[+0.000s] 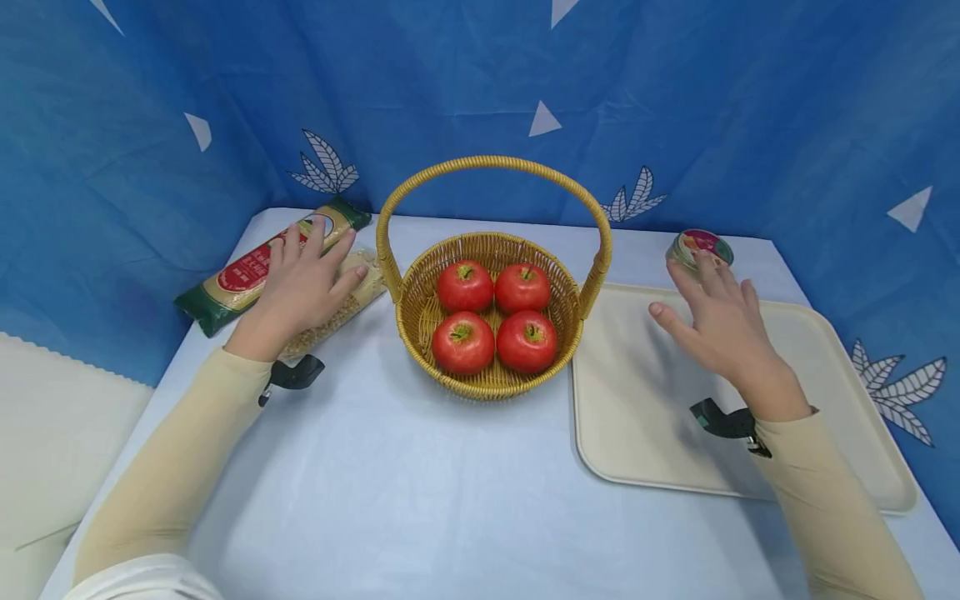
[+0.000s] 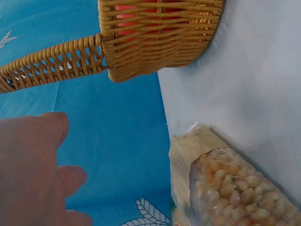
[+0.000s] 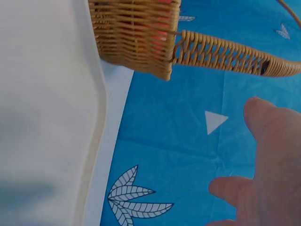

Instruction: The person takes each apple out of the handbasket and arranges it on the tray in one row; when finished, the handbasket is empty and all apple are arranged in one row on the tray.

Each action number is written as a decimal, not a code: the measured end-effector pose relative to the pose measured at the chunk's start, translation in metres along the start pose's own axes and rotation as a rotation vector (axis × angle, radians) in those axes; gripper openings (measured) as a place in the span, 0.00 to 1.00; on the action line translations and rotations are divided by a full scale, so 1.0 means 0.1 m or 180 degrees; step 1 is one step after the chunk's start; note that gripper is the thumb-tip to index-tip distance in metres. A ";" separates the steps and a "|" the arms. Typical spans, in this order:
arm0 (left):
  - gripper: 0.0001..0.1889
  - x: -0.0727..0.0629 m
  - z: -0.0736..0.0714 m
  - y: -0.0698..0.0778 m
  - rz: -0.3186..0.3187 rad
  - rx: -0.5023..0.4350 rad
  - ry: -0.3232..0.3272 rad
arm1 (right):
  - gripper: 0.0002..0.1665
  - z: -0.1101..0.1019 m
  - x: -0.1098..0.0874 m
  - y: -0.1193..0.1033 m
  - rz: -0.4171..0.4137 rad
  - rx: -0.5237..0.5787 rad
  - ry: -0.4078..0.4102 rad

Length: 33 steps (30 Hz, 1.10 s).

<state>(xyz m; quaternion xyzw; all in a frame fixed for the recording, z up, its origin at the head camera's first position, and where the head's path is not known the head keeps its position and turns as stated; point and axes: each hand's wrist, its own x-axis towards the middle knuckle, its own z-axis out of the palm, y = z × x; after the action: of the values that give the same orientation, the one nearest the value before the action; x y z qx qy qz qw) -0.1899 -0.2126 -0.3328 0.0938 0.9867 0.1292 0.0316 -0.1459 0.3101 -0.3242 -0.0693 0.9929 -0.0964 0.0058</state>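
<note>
Empty hands hang over a pale surface (image 1: 450,483), with a basket (image 1: 480,390) of apples (image 1: 527,342) between them

The surface is pale and whitish. Blue cloth (image 1: 450,83) with white triangles and outlined leaves rises along its far side and at left and right; something cream-coloured (image 1: 60,417) stands at the left edge of the head view. The wicker basket sits towards the far side, its tall handle arching over four red apples. To its right a cream tray (image 1: 630,400) lies flat, with a small round tin (image 1: 708,240) on the surface just beyond the tray's far edge. To the left lie a long green, red and gold packet (image 1: 243,275) and, nearer the basket, a bag of kernels (image 2: 240,188).

The left hand (image 1: 296,287) is above the packet and the bag, fingers loosely spread and holding nothing. The right hand (image 1: 716,325) is above the tray, fingers spread wide, also holding nothing.

The left hand covers part of both the packet and the bag; the packet's small print is hard to read. The right fingertips overlap the tin in the head view, and whether they touch it cannot be told. Each wrist view cuts off its hand and shows only slivers of red through the basket's weave. Most of the handle falls outside the left wrist view.
</note>
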 end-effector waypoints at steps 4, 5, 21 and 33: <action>0.38 -0.08 0.03 0.01 0.0012 -0.0008 0.0014 | 0.50 -0.03 -0.06 -0.08 -0.0088 -0.0039 -0.0013; 0.38 -0.10 0.04 0.02 0.0023 -0.0011 0.0022 | 0.49 -0.03 -0.07 -0.11 -0.0111 -0.0057 -0.0012; 0.36 -0.54 0.24 0.29 0.0365 -0.0001 -0.0029 | 0.46 -0.06 -0.31 -0.55 -0.0626 -0.0239 0.0000; 0.34 -0.78 0.43 0.51 0.0614 -0.0054 0.0059 | 0.38 -0.02 -0.39 -0.84 -0.1324 -0.0188 0.0474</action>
<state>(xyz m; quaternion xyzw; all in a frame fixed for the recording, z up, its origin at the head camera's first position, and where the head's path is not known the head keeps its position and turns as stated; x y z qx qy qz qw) -0.1004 -0.1684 -0.3575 0.1868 0.9722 0.1408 0.0106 -0.0960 0.2344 -0.3066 -0.2654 0.9573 -0.0713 -0.0896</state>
